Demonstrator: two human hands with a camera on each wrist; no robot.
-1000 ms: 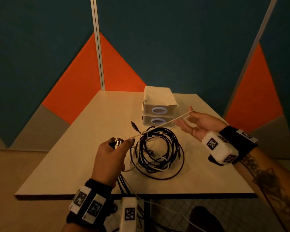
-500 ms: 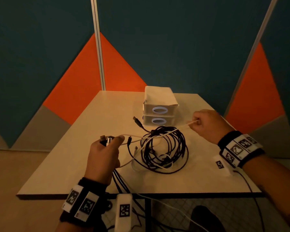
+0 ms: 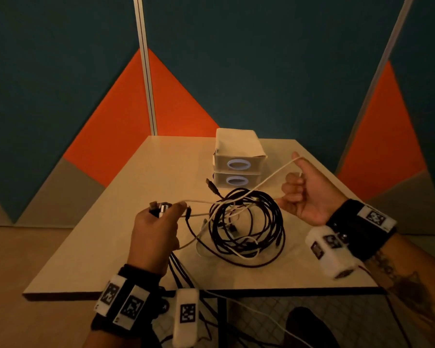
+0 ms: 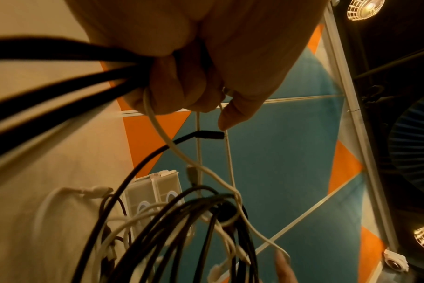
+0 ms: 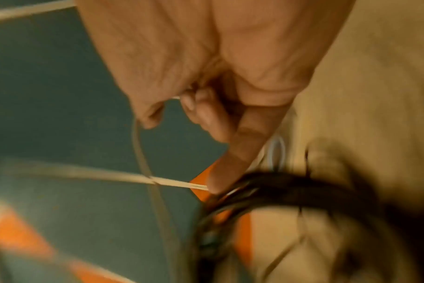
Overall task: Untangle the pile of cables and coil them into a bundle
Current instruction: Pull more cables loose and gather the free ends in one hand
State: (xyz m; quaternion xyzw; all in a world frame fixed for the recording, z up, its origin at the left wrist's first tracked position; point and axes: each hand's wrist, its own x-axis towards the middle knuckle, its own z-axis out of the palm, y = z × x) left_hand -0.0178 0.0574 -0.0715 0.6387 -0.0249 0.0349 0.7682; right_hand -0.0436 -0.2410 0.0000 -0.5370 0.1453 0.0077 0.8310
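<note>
Nearest the camera, at the front edge of the tabletop (image 3: 91,259), several cable ends are being held in the clenched grip of the left hand (image 3: 153,234): dark leads are being gripped in the fist, and a white cable (image 3: 269,180) is being pinched under the thumb beside a metal plug (image 3: 162,208). Half a second ago this hand was sitting a little lower and nearer the edge; it is now being held slightly higher.

Further out, the pile of cables (image 3: 249,227) is being left on the tabletop as a loose black ring with white strands threaded through it, much as it was lying before.

Beyond the pile, the right hand (image 3: 304,194) is being turned palm-up where a moment ago its back was being shown. Its grip is being closed round the white cable, which is now being looped over the raised thumb and drawn taut back across the pile to the left hand. By this a turn of the white cable is judged to be being wound, so coiling is under way, though most of the tangle is not yet being freed.

Behind, two stacked boxes (image 3: 236,156) are being left untouched.
</note>
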